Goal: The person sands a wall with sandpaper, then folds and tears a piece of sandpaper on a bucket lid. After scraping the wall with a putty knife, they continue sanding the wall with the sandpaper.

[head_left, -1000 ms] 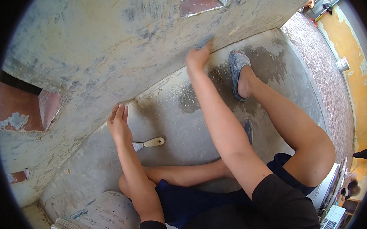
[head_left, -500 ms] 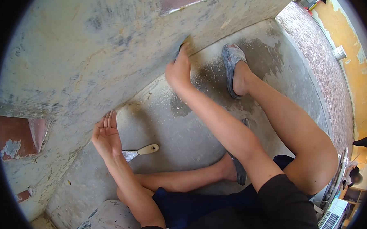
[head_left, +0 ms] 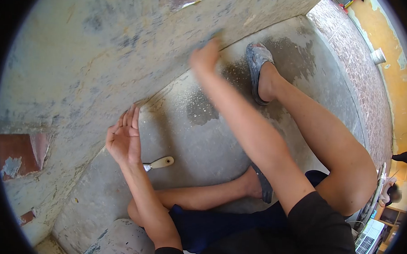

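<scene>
Right hand, blurred, pressed a small dark pad, probably sandpaper, flat against the wall upper centre of frame; grip itself unclear. Left hand was open, palm up, empty, fingertips at the wall base. Pad likely thin, light, flexible: best held flat under fingers. Putty knife lay on the floor, just beside the left wrist.
</scene>
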A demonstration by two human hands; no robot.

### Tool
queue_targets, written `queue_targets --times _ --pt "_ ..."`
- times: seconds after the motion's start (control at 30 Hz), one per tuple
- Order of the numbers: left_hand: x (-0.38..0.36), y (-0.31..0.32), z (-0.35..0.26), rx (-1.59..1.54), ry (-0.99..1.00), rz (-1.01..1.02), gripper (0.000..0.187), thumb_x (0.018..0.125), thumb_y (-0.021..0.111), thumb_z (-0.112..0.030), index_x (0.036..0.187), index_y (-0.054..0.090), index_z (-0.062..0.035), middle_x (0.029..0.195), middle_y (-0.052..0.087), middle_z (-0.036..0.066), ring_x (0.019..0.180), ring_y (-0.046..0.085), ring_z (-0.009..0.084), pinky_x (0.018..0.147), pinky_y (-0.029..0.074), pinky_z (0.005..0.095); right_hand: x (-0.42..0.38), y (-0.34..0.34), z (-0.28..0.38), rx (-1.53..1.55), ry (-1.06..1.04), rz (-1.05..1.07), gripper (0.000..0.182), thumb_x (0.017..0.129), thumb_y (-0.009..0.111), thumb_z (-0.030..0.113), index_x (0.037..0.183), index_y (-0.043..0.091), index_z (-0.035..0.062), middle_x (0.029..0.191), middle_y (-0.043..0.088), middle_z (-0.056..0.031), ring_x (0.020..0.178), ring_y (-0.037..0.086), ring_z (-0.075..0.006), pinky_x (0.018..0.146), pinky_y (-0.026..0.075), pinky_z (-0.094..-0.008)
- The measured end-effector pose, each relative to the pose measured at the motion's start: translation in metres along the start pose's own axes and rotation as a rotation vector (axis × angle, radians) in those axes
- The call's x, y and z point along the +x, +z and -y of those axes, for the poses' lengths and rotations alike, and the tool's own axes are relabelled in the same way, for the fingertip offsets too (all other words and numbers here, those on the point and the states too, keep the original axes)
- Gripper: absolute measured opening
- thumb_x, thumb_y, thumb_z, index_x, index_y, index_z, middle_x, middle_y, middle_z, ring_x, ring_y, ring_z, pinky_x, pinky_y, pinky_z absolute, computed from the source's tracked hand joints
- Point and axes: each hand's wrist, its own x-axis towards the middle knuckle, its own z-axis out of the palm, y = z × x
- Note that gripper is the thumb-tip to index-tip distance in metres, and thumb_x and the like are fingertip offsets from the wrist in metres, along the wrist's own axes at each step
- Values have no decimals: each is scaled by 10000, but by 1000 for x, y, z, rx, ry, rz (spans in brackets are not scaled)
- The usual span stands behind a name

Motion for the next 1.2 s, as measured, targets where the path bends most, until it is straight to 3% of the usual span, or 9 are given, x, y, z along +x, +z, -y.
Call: queue_targets --times 0.07,0.23,0.3,0.33,0.57,0.6,0.77,0.83,1.2 --pt "3 9 -6 -66 -27 -24 660 848 556 -4 1331 215 288 1437 280 443 1464 189 548 1244 212 616 3 -116 57 388 319 856 625 893 530 -42 1447 280 -188 1311 551 -366 1212 591 -443 1059 474 -424" --pt "-2 2 -10 -187 -66 18 926 832 568 15 1485 -63 197 1584 2 404 1510 32 507 1257 150 578 24 -26 0 797 643 623 858 879 541 -47 1503 -29 -195 1517 267 -428 1442 324 -472 1217 276 -419" --pt "-2 7 -7 -210 -60 26 977 824 580 13 1498 -109 175 1597 -36 387 1514 13 500 1259 137 572 -24 -4 30 -98 -40 -71 790 906 495 -70 1528 18 -173 1275 559 -349 1100 646 -422 988 489 -397" --pt "-1 10 -8 -210 -64 19 1005 819 590 6 1502 -131 160 1603 -54 375 1516 8 495 1259 134 574 -14 -83 57 362 251 687 764 934 478 -53 1528 13 -168 1358 505 -363 1215 591 -429 1057 464 -415" --pt "-3 7 -9 -243 -66 28 1087 804 613 -6 1520 -199 92 1618 -95 340 1523 -16 479 1259 125 581 -21 -3 38 75 182 125 785 916 487 -57 1527 8 -171 1442 427 -389 1326 496 -432 1110 400 -421" --pt "-5 7 -8 -243 -77 24 1087 804 613 -6 1520 -199 92 1618 -95 340 1523 -16 479 1259 125 581 -10 -86 67 465 337 557 777 908 499 -57 1521 38 -178 1459 397 -402 1381 440 -432 1168 347 -420" --pt "-5 6 -9 -258 -82 53 1098 800 608 -5 1518 -218 84 1622 -115 331 1525 -35 471 1259 118 577 4 -53 23 330 274 402 770 912 498 -59 1513 35 -190 1438 391 -431 1409 403 -424 1192 313 -401" --pt "-2 7 -9 -217 -59 53 1023 806 611 -24 1492 -129 145 1589 -32 375 1515 9 495 1257 134 585 25 -62 45 595 555 570 846 868 503 -84 1508 -38 -191 1600 43 -394 1527 110 -435 1272 98 -406" --pt "-1 8 -9 -186 -49 39 1013 807 619 -49 1477 -101 193 1573 10 397 1511 39 505 1257 140 588 3 -120 73 478 453 702 658 895 528 -66 1462 229 -214 1408 452 -389 1302 525 -407 1103 424 -385"
